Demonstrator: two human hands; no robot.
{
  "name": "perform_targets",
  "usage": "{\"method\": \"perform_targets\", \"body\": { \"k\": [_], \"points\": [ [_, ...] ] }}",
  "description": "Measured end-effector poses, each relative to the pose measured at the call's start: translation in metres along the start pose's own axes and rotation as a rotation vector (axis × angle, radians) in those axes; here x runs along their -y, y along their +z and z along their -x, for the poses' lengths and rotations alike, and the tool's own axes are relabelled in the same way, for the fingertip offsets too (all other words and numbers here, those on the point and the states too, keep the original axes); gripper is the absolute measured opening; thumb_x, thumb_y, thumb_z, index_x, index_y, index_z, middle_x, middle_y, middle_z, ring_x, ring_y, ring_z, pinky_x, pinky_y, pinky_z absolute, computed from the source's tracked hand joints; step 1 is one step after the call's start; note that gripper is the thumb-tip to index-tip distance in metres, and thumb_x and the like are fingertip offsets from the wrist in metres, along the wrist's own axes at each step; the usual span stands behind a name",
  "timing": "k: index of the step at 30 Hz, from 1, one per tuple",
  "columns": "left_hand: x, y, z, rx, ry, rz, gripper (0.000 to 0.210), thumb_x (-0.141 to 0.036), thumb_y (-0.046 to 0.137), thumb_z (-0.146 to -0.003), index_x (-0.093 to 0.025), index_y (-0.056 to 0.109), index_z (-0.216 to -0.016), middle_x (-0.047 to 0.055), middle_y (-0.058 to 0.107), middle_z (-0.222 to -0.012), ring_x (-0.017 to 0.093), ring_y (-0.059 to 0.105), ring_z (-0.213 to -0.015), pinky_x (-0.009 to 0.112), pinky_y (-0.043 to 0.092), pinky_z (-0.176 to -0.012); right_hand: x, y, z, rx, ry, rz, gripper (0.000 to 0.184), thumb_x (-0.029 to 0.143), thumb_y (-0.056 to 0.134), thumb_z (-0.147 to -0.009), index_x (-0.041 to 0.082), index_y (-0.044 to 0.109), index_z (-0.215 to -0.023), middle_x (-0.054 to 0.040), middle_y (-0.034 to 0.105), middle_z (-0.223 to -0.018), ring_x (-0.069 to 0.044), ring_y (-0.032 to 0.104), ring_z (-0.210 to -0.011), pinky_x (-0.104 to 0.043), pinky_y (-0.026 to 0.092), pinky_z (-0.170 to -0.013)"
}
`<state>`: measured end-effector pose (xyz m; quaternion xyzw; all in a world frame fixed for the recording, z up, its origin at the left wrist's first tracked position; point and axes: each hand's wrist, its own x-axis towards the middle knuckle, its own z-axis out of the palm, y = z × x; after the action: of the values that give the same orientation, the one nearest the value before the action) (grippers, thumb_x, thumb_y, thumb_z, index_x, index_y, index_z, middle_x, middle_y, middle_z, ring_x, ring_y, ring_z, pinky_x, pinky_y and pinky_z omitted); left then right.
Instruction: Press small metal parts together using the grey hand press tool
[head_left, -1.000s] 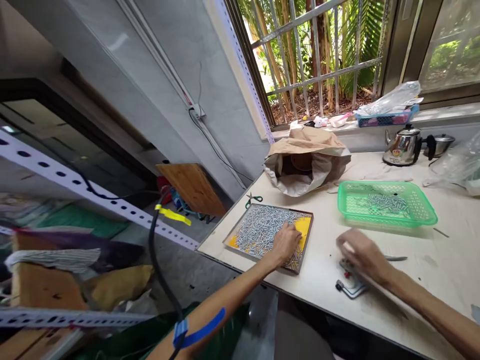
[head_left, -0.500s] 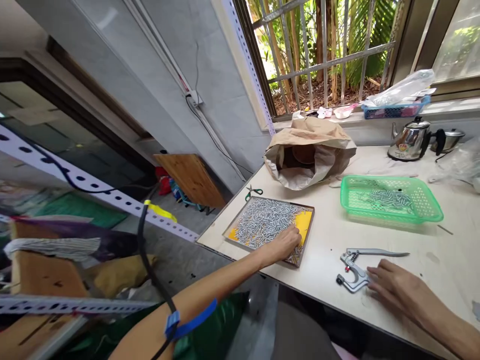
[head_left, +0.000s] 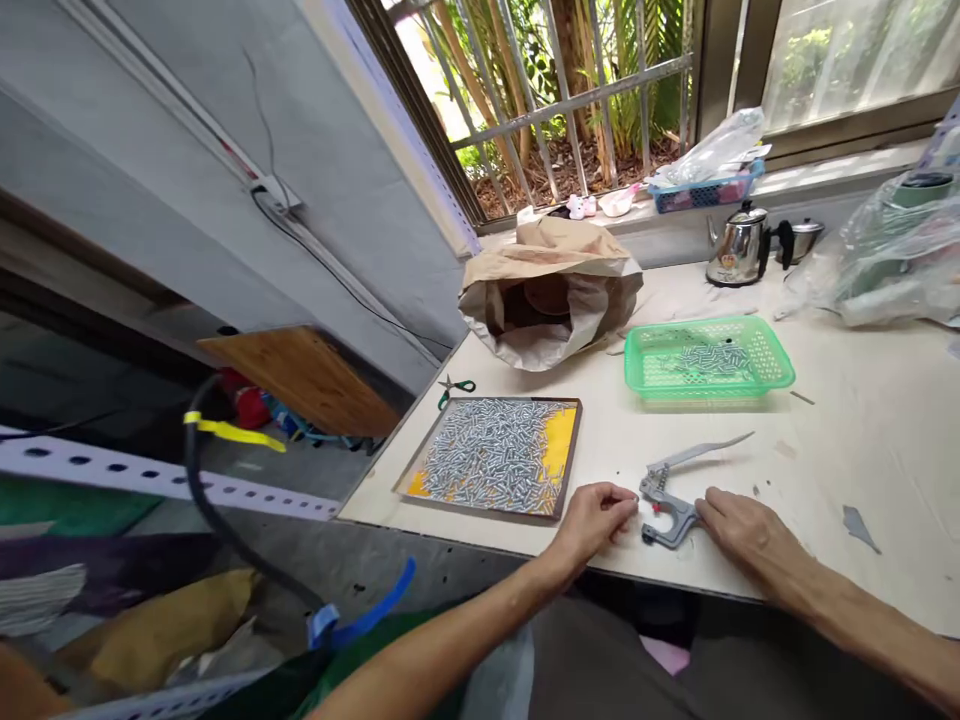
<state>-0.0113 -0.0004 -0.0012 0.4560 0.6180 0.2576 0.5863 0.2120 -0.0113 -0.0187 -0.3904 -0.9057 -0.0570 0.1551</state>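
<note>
My left hand [head_left: 598, 522] is closed in a pinch just left of the hand-press pliers [head_left: 679, 520]; whatever is between the fingertips is too small to make out. The grey metal pliers lie on the table, with a C-shaped jaw, a spring, a red tip and a long handle pointing right. My right hand [head_left: 742, 525] has its thumb and fingers closed on the right side of the pliers' frame. Left of my left hand, a shallow tray [head_left: 574, 445] with a yellow bottom holds many small silvery metal pins [head_left: 487, 450].
A green plastic basket [head_left: 780, 372] with more metal pins sits behind the pliers. An open brown paper bag [head_left: 547, 290] stands at the back, with green-handled scissors [head_left: 456, 388] near the tray. A kettle [head_left: 739, 247] and plastic-wrapped things [head_left: 892, 255] are back right.
My left hand has left the pins in the tray and moved right to the pliers' jaw. My right hand has closed on the pliers. The view has swung right.
</note>
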Motion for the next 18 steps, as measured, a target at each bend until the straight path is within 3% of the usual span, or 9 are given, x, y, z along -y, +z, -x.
{"method": "perform_targets", "body": {
  "k": [6, 10, 14, 18],
  "points": [
    [0.013, 0.019, -0.006, -0.005, -0.126, 0.103, 0.028, -0.033, 0.074, -0.065, -0.008, 0.065, -0.072, -0.004, 0.052, -0.045, 0.005, 0.043, -0.039, 0.016, 0.027, -0.039, 0.01, -0.013, -0.002, -0.109, -0.06, 0.103, 0.034, -0.012, 0.035, -0.072, 0.019, 0.049, -0.072, -0.0013, 0.052, -0.067, -0.015, 0.048, -0.057, -0.028, 0.034, -0.055],
    [0.012, 0.02, -0.006, 0.012, -0.172, 0.1, 0.025, -0.031, 0.075, -0.065, -0.009, 0.063, -0.069, -0.005, 0.053, -0.042, 0.004, 0.043, -0.036, 0.016, 0.032, -0.038, 0.009, -0.011, -0.004, -0.123, -0.063, 0.121, 0.031, -0.009, 0.035, -0.077, 0.018, 0.049, -0.072, -0.0011, 0.052, -0.066, -0.015, 0.048, -0.055, -0.028, 0.035, -0.055],
    [0.002, 0.022, -0.006, 0.06, -0.206, 0.048, 0.02, -0.025, 0.074, -0.067, -0.01, 0.061, -0.064, -0.004, 0.054, -0.042, 0.008, 0.05, -0.038, 0.019, 0.043, -0.044, 0.004, -0.005, -0.002, -0.019, -0.034, 0.053, 0.029, -0.008, 0.039, -0.074, 0.02, 0.046, -0.073, -0.0005, 0.051, -0.069, -0.015, 0.049, -0.057, -0.027, 0.034, -0.054],
    [-0.008, 0.023, -0.007, 0.093, -0.251, -0.064, 0.016, -0.016, 0.068, -0.071, -0.01, 0.059, -0.059, -0.004, 0.053, -0.039, 0.008, 0.049, -0.035, 0.019, 0.043, -0.043, 0.0, 0.001, 0.0, 0.063, -0.025, -0.018, 0.027, -0.006, 0.042, -0.073, 0.021, 0.042, -0.072, -0.0002, 0.05, -0.07, -0.015, 0.049, -0.057, -0.026, 0.034, -0.054]
  ]
}}
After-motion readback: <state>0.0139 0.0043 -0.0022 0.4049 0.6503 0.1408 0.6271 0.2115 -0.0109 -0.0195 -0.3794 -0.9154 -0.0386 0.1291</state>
